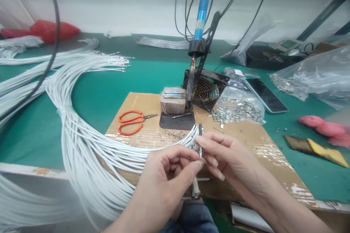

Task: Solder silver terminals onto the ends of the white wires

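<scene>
My right hand (222,151) pinches a short, slim dark rod with a pointed silver tip (200,142), held nearly upright, point down. My left hand (171,176) is closed, with thumb and index finger pressed together at the rod's point; whatever lies between them is too small to make out. Just behind both hands are the ends of a bundle of white cables (123,156), which curves in from the left over the cardboard (246,145). Beyond stands a blue-handled soldering iron (201,14), tip down beside a block (172,105) on a black base.
Orange-handled scissors (133,121) lie left of the block. A small fan (206,91) stands behind the iron. To the right are a bag of small metal connectors (237,109), a phone (266,95) and a yellow-and-brown sponge (314,149). More white cables (24,80) lie at left.
</scene>
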Tool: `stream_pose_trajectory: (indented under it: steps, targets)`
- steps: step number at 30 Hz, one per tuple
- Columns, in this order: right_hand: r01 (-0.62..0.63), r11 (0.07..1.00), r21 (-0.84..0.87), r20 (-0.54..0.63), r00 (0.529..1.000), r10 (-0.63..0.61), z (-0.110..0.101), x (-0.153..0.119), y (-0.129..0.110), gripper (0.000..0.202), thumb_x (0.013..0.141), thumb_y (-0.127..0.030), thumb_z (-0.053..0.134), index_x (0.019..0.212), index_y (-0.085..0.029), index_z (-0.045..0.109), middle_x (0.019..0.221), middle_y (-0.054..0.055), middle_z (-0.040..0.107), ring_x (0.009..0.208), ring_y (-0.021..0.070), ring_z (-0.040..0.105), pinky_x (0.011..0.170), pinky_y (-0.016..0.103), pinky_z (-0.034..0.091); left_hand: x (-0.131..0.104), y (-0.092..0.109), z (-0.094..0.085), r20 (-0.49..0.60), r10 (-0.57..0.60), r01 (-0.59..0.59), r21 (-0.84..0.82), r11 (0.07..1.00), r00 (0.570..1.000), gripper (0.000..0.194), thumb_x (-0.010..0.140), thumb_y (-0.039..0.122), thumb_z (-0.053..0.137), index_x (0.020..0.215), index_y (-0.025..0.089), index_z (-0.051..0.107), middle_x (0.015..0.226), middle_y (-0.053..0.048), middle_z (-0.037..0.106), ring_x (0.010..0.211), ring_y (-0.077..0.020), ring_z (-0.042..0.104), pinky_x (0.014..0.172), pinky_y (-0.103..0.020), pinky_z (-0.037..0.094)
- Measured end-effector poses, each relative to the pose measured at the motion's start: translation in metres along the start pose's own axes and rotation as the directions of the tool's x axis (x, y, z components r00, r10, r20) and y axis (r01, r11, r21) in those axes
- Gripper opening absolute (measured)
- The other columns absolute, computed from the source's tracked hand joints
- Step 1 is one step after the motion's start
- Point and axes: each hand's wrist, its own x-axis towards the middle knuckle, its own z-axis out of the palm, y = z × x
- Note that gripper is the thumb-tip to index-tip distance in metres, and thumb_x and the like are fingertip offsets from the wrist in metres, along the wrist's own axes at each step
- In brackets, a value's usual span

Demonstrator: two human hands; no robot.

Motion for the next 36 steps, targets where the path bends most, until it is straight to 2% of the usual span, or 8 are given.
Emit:
stream_pose_trajectory:
  steps: [7, 12, 18, 22, 25, 32, 36]
  targets:
    - [-0.014, 1.0, -0.018, -0.001, 1.0, 0.014, 0.0, 0.002, -0.001, 0.038, 0.078, -0.04, 0.092, 0.065, -0.016, 0.067, 0.052, -0.007, 0.054, 0.042, 0.0016, 0.047, 0.043, 0.011, 0.037, 0.001, 0.001, 0.001, -0.009, -0.021, 0.021, 0.002, 1.0, 1.0, 0.02, 0.085, 0.033, 0.073, 0.084, 0.014, 0.076, 0.063, 0.0, 0.058, 0.057, -0.011, 0.044, 0.052, -0.021, 0.035]
    - [0.015, 0.998, -0.058, -0.019, 1.0, -0.016, 0.002, 0.006, -0.002, 0.036, 0.078, -0.044, 0.092, 0.069, -0.016, 0.071, 0.051, -0.006, 0.054, 0.041, 0.0023, 0.046, 0.043, 0.012, 0.036, 0.003, -0.009, 0.0, -0.035, 0.031, -0.032, -0.041, 0.999, 0.999, 0.019, 0.088, 0.035, 0.075, 0.087, 0.016, 0.078, 0.067, -0.001, 0.063, 0.059, -0.0113, 0.048, 0.054, -0.021, 0.038]
    - [0.097, 0.988, -0.116, -0.086, 0.99, -0.108, 0.008, 0.019, -0.008, 0.033, 0.064, -0.037, 0.099, 0.071, -0.014, 0.076, 0.05, -0.006, 0.054, 0.043, 0.0028, 0.045, 0.043, 0.012, 0.035, 0.018, -0.005, -0.004, -0.077, 0.016, -0.018, -0.019, 1.0, 0.997, 0.022, 0.085, 0.035, 0.076, 0.085, 0.013, 0.074, 0.063, 0.002, 0.059, 0.054, -0.0093, 0.044, 0.05, -0.021, 0.032]
    - [0.156, 0.972, -0.178, -0.113, 0.978, -0.178, 0.013, 0.031, -0.016, 0.033, 0.06, -0.035, 0.1, 0.074, -0.013, 0.078, 0.048, -0.005, 0.056, 0.042, 0.0045, 0.047, 0.043, 0.015, 0.036, 0.029, -0.001, -0.008, -0.109, 0.017, -0.018, -0.013, 1.0, 0.994, 0.025, 0.081, 0.037, 0.077, 0.084, 0.012, 0.072, 0.062, 0.001, 0.059, 0.055, -0.0107, 0.046, 0.052, -0.022, 0.033]
    - [0.185, 0.959, -0.217, -0.116, 0.97, -0.214, 0.016, 0.039, -0.019, 0.034, 0.058, -0.036, 0.1, 0.073, -0.014, 0.079, 0.046, -0.004, 0.057, 0.041, 0.0054, 0.047, 0.044, 0.017, 0.036, 0.034, 0.001, -0.01, -0.129, 0.012, -0.016, -0.033, 0.999, 0.992, 0.023, 0.08, 0.034, 0.077, 0.084, 0.012, 0.071, 0.065, 0.0, 0.062, 0.055, -0.0097, 0.045, 0.053, -0.022, 0.034]
    - [0.211, 0.936, -0.283, -0.13, 0.958, -0.256, 0.015, 0.052, -0.022, 0.037, 0.058, -0.042, 0.099, 0.074, -0.015, 0.08, 0.046, -0.003, 0.058, 0.039, 0.008, 0.048, 0.041, 0.021, 0.034, 0.042, 0.008, -0.011, -0.168, -0.014, 0.005, -0.054, 0.999, 0.986, 0.014, 0.078, 0.025, 0.08, 0.081, 0.014, 0.071, 0.054, 0.006, 0.055, 0.045, -0.0066, 0.035, 0.042, -0.02, 0.021]
    - [0.225, 0.915, -0.335, -0.137, 0.949, -0.283, 0.016, 0.053, -0.025, 0.038, 0.057, -0.042, 0.099, 0.075, -0.015, 0.079, 0.045, -0.004, 0.058, 0.04, 0.0091, 0.049, 0.043, 0.024, 0.038, 0.047, 0.01, -0.009, -0.192, -0.001, -0.007, -0.038, 0.999, 0.981, 0.01, 0.077, 0.019, 0.079, 0.076, 0.014, 0.071, 0.05, 0.008, 0.051, 0.044, -0.0064, 0.034, 0.042, -0.019, 0.023]
